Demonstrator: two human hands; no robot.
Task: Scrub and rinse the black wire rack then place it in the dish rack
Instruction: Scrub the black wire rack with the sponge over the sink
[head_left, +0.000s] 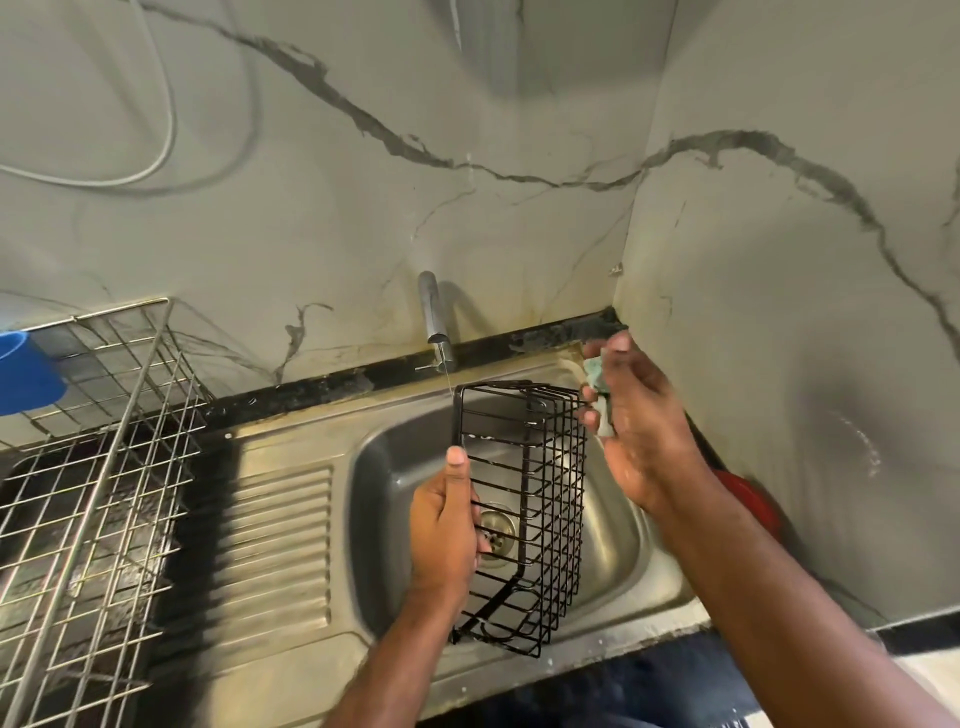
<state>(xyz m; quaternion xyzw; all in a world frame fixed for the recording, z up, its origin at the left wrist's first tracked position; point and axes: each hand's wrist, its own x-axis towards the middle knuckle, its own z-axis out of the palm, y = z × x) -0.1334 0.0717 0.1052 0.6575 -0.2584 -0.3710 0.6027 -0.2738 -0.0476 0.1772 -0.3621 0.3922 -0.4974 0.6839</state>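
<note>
We see the black wire rack (524, 514) at lower centre of the frame, a deep basket of thin black wire in a grid, stood on end so its long side runs up and down the picture, its open side facing left. It hangs above the steel basin. The dish rack (98, 467) fills the left edge of the frame, a large basket of silver wire grid, upright on the dark counter, well apart from the black one.
</note>
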